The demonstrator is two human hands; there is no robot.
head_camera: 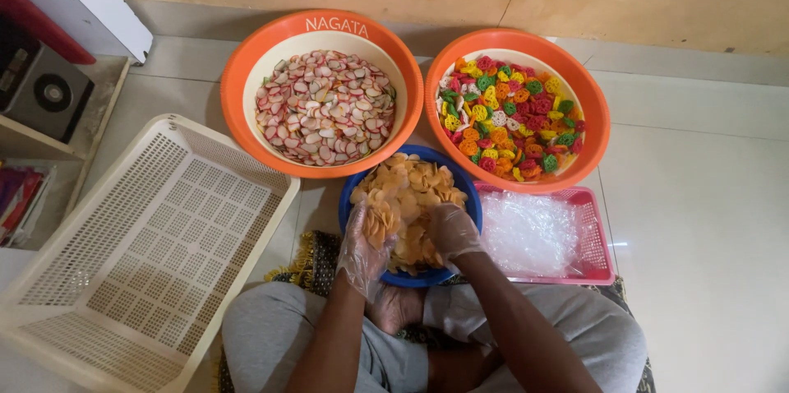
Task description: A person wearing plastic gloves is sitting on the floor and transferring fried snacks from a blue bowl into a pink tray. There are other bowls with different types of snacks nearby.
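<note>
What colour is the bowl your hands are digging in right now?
Blue. The bowl of pale orange chips shows best in the head view, between the knees.

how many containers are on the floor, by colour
orange basins: 2
blue bowl: 1
pink basket: 1
white tray: 1
total: 5

So the blue bowl [353, 204] sits on the floor right in front of the crossed legs, near of the two orange basins. It's heaped with thin, pale-orange round crackers [415, 187], and a small stack of them stands on edge at its left side.
</note>
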